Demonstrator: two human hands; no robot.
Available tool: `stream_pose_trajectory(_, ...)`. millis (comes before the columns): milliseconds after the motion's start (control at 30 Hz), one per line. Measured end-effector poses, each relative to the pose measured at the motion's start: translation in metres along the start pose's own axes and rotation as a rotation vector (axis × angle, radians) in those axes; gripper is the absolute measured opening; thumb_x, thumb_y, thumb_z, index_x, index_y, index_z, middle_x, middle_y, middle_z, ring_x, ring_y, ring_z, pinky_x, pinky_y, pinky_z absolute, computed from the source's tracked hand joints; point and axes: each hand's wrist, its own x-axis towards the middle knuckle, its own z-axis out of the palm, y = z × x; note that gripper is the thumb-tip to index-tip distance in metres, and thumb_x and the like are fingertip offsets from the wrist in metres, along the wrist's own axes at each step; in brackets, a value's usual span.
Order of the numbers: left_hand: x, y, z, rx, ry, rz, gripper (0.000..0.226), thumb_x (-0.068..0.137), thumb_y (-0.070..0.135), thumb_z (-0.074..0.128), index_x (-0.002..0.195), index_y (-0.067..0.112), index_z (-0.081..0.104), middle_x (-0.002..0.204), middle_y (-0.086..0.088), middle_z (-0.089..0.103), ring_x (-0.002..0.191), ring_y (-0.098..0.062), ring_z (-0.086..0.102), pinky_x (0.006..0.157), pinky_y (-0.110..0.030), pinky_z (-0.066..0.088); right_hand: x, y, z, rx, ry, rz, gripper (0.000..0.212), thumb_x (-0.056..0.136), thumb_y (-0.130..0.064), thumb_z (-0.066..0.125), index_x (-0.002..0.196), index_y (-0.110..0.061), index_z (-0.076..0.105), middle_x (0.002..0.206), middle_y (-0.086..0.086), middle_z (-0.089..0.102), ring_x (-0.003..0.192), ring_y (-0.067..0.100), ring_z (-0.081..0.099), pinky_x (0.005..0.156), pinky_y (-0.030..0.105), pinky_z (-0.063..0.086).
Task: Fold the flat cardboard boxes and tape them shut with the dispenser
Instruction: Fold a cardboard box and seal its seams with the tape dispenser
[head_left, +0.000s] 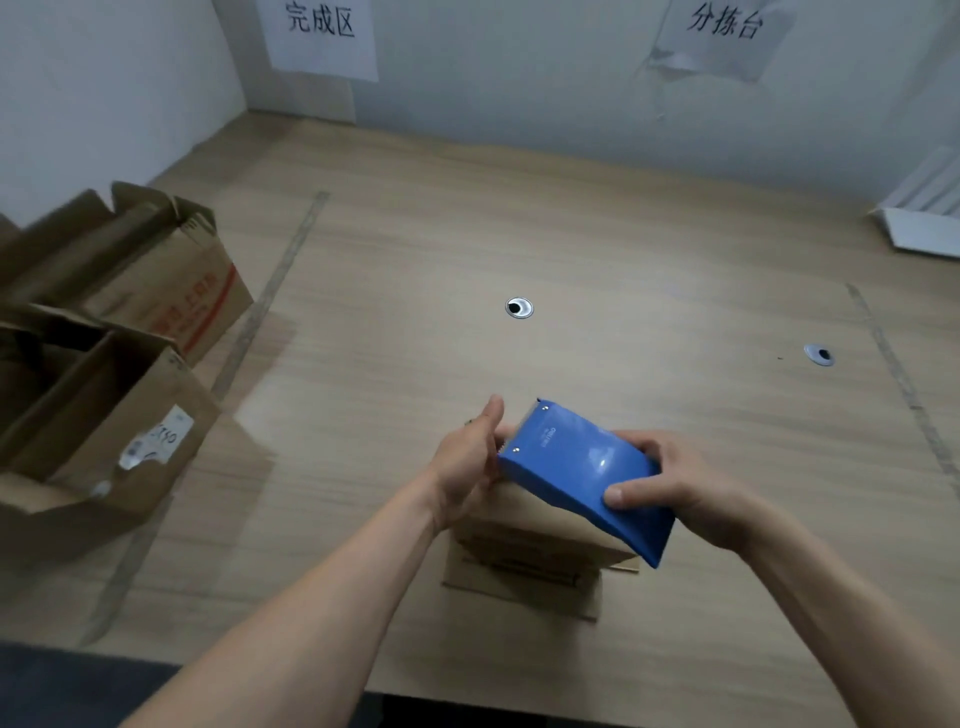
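Observation:
A small brown cardboard box (524, 561) stands on the wooden table (571, 260) near its front edge, partly hidden under my hands. My right hand (675, 488) grips the rear of a blue tape dispenser (582, 473), thumb on its top face, and holds it tilted over the box top. The dispenser's front edge with two rivets points away to the left. My left hand (467, 462) is at that front edge, fingers fairly straight, touching the box top beside the dispenser mouth. Whether it pinches tape is hidden.
Two larger open cardboard boxes (104, 364) stand at the left edge. White folded sheets (924, 218) lie at the far right. Two metal cable grommets (519, 307) are set in the tabletop. Paper signs (322, 36) hang on the back wall. Tape lines mark the table.

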Motion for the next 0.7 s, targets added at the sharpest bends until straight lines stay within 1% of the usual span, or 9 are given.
stream_pose_trajectory(67, -0.002, 0.003, 0.001, 0.003, -0.015, -0.007, 0.051, 0.095, 0.052, 0.056, 0.105, 0.005, 0.072, 0.101, -0.016, 0.068, 0.092, -0.026, 0.063, 0.084, -0.037, 0.048, 0.006, -0.005, 0.005, -0.024, -0.018, -0.009, 0.055, 0.051, -0.037, 0.083, 0.103, -0.020, 0.078, 0.095, 0.010, 0.074, 0.082, 0.020, 0.067, 0.072, 0.029, 0.051)
stream_pose_trajectory(133, -0.004, 0.004, 0.001, 0.050, -0.039, 0.005, 0.038, 0.075, 0.043, 0.073, 0.092, 0.009, 0.069, 0.088, -0.011, 0.064, 0.080, -0.023, 0.056, 0.070, -0.033, 0.042, 0.010, -0.007, 0.007, -0.034, -0.029, -0.004, 0.055, 0.051, -0.038, 0.082, 0.103, -0.021, 0.077, 0.095, 0.009, 0.073, 0.082, 0.020, 0.067, 0.073, 0.030, 0.051)
stream_pose_trajectory(167, -0.005, 0.004, -0.001, 0.080, -0.037, 0.010, 0.032, 0.073, 0.038, 0.073, 0.087, 0.010, 0.068, 0.083, -0.009, 0.061, 0.075, -0.021, 0.052, 0.065, -0.031, 0.039, 0.012, -0.008, 0.007, -0.038, -0.032, 0.001, 0.056, 0.051, -0.038, 0.082, 0.103, -0.020, 0.077, 0.095, 0.009, 0.073, 0.082, 0.021, 0.067, 0.073, 0.031, 0.051)
stream_pose_trajectory(200, -0.006, 0.005, -0.002, 0.081, -0.031, 0.016, 0.026, 0.078, 0.033, 0.071, 0.088, 0.009, 0.067, 0.081, -0.009, 0.060, 0.073, -0.021, 0.051, 0.063, -0.030, 0.039, 0.012, -0.008, 0.007, -0.043, -0.031, 0.004, 0.056, 0.050, -0.039, 0.082, 0.103, -0.020, 0.077, 0.095, 0.010, 0.073, 0.082, 0.021, 0.067, 0.073, 0.031, 0.051)
stream_pose_trajectory(300, -0.005, 0.005, -0.007, 0.098, -0.036, 0.045, 0.018, 0.095, 0.017, 0.063, 0.089, 0.003, 0.071, 0.083, -0.011, 0.068, 0.075, -0.020, 0.061, 0.067, -0.030, 0.048, 0.014, -0.006, 0.006, -0.068, -0.029, 0.008, 0.061, 0.051, -0.040, 0.083, 0.107, -0.016, 0.076, 0.101, 0.018, 0.072, 0.085, 0.023, 0.067, 0.077, 0.035, 0.050)
stream_pose_trajectory(400, -0.005, 0.006, -0.009, 0.152, -0.045, 0.049, 0.021, 0.095, 0.020, 0.065, 0.086, 0.002, 0.072, 0.079, -0.007, 0.072, 0.070, -0.015, 0.066, 0.063, -0.028, 0.052, 0.015, -0.005, 0.004, -0.084, -0.044, 0.019, 0.064, 0.052, -0.040, 0.083, 0.112, -0.018, 0.075, 0.108, 0.021, 0.071, 0.088, 0.024, 0.068, 0.080, 0.037, 0.050)
stream_pose_trajectory(500, -0.005, 0.007, -0.008, 0.224, -0.013, 0.073, 0.030, 0.096, 0.024, 0.064, 0.071, 0.009, 0.070, 0.066, 0.001, 0.067, 0.058, -0.009, 0.060, 0.051, -0.021, 0.044, 0.014, -0.007, 0.003, -0.109, -0.066, 0.026, 0.060, 0.053, -0.041, 0.083, 0.110, -0.026, 0.076, 0.107, 0.016, 0.072, 0.088, 0.020, 0.068, 0.080, 0.035, 0.051)
stream_pose_trajectory(633, -0.007, 0.003, -0.011, 0.413, 0.099, 0.130, 0.043, 0.098, 0.032, 0.061, 0.058, 0.015, 0.066, 0.059, 0.003, 0.060, 0.054, -0.010, 0.051, 0.054, -0.025, 0.037, 0.016, -0.008, 0.003, -0.156, -0.098, 0.063, 0.056, 0.053, -0.042, 0.083, 0.108, -0.037, 0.076, 0.103, 0.004, 0.074, 0.089, 0.015, 0.070, 0.079, 0.028, 0.054)
stream_pose_trajectory(700, -0.007, -0.002, -0.013, 0.390, 0.169, 0.165, 0.042, 0.100, 0.027, 0.058, 0.063, 0.010, 0.067, 0.061, -0.002, 0.058, 0.061, -0.016, 0.051, 0.060, -0.031, 0.040, 0.015, -0.009, -0.001, -0.174, -0.124, 0.074, 0.054, 0.054, -0.042, 0.083, 0.108, -0.040, 0.075, 0.102, 0.000, 0.074, 0.089, 0.014, 0.070, 0.078, 0.025, 0.054)
